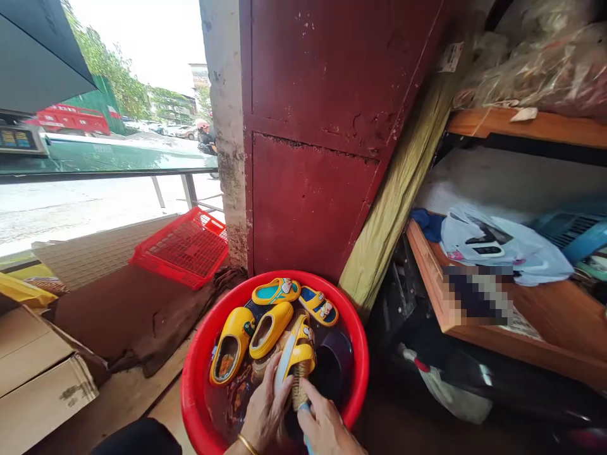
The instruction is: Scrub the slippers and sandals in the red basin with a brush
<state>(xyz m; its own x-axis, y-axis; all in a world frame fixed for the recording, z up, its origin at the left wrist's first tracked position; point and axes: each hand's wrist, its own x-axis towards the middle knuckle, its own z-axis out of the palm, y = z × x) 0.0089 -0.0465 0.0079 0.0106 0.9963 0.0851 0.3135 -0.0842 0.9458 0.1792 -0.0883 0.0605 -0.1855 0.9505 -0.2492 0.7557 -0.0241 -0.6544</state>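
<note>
Both hands work at the rim of the wash: the left hand (265, 411), a gold bangle (247, 445) on its wrist, grips a yellow slipper (294, 357), while the right hand (327, 424) clenches a scrubbing brush (298, 387), its bristles against the slipper and its blue handle (306, 437) showing below the fingers. Both are inside a red plastic basin (199, 379) of dark water, along with two yellow clogs (232, 354), two yellow-and-teal slides (275, 291) with cartoon figures, and a dark navy clog (336, 365).

Behind the basin stand a red metal door (308, 126) and a red plastic crate (180, 248). On a wooden shelf (429, 272) at the right, a pixelated patch (474, 294) hides whatever lies there. A white label (449, 57) on the door's edge is too small to read, as is a digital scale's display (16, 139).
</note>
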